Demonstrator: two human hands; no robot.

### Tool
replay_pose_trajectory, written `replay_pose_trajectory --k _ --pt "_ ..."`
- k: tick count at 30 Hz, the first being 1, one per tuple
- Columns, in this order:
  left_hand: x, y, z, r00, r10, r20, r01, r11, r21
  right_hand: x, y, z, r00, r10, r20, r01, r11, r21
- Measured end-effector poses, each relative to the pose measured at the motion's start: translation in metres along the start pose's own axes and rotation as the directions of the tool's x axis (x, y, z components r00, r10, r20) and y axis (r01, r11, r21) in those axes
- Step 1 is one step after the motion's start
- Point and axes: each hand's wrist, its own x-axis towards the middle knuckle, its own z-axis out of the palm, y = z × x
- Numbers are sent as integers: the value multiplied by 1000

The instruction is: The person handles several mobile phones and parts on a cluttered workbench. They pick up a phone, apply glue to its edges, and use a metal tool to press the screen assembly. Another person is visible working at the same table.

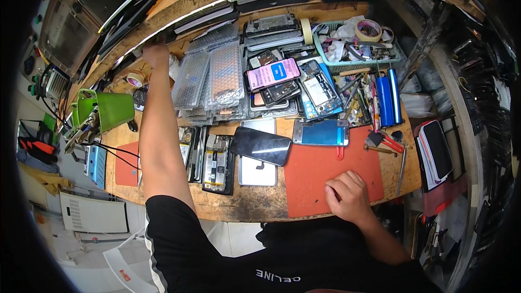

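Note:
My left arm stretches across the bench, and my left hand point(156, 54) is at the far left under the wooden shelf, near a tape roll point(134, 79). Its fingers are in shadow, so their grip cannot be made out. Close to the front edge, my right hand point(347, 196) rests on the red mat point(306, 184) with curled fingers and nothing visible in them. Beyond it lies a phone frame with a blue face point(321, 132). A black-screened phone point(264, 146) leans over a silver phone back point(257, 172). Left of these is an opened phone point(218, 165) showing its battery.
Bubble-wrapped panels point(225, 73) are stacked behind, beside a pile with a lit phone point(273, 73). A green basket point(355, 65) holds tape and scraps. Blue cylinders point(385, 100), tools and red-handled pliers point(392, 142) lie right. A green bin point(116, 110) stands left.

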Motion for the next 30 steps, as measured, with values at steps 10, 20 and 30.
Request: replay_pose_trajectory --k 10,20,30 --pt "-33 21 -75 823 -440 359 565 573 -594 -6 0 -7 999 -30 19 30 999 -17" --pt "-319 201 -351 914 -92 395 335 720 -607 -14 11 -9 996 89 -30 -78 961 264" --pt "-385 209 -384 907 -161 388 332 841 -426 92 77 -33 982 -115 150 144 968 -204"
